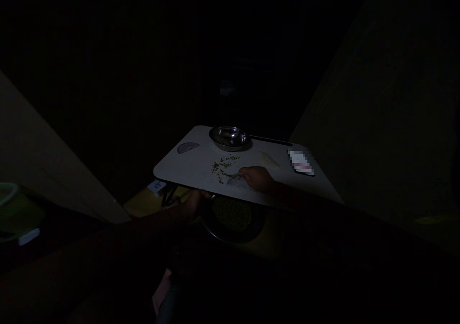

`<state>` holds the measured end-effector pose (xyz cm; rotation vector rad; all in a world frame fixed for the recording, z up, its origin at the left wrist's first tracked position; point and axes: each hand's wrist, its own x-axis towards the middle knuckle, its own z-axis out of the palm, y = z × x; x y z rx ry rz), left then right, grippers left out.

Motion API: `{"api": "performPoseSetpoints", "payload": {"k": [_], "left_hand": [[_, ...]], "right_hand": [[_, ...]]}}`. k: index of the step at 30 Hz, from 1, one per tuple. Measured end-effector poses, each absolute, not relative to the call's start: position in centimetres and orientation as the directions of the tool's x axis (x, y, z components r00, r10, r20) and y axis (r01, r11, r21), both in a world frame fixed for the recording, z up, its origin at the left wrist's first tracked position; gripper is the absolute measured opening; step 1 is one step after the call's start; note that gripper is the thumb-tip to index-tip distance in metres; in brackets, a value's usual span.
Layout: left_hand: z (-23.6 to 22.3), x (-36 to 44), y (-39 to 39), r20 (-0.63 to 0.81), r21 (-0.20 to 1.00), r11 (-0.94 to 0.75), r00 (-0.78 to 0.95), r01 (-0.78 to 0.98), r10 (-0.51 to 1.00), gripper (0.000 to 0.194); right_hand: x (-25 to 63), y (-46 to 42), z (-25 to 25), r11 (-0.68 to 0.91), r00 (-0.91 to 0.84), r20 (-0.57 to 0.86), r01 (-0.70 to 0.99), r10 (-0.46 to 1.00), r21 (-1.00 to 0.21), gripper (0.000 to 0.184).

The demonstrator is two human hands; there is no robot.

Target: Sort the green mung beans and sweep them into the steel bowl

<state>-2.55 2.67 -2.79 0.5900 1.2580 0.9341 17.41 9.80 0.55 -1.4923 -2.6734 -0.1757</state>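
Clear plastic piece (236, 181) is covered by curled right hand (256, 178), grip unclear; green seeds (223, 167) are scattered at 10 o'clock; left hand (196, 202) cannot be read either.

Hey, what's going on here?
A person's right hand rests on a clear plastic piece beside scattered green bits on a white lap table. Their left hand is at the table's near edge, above a dark plate of green grains. A steel bowl and a cut onion sit farther back.
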Motion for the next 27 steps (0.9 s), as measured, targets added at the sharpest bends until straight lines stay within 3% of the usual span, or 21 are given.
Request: {"api": "performPoseSetpoints", "payload": {"k": [14,27], "left_hand": [[-2.8,-2.6,2.7,-0.519,0.832,0.507,0.006,-0.224,0.855,0.006],[-2.7,-2.5,2.6,-0.535,0.819,0.513,-0.02,-0.256,0.845,0.005]], "right_hand": [[17.0,10.0,0.3,0.43,-0.434,0.144,0.901,0.889,0.06,0.033],[16.3,10.0,0.5,0.556,-0.56,0.112,0.829,0.821,0.066,0.031]]}}
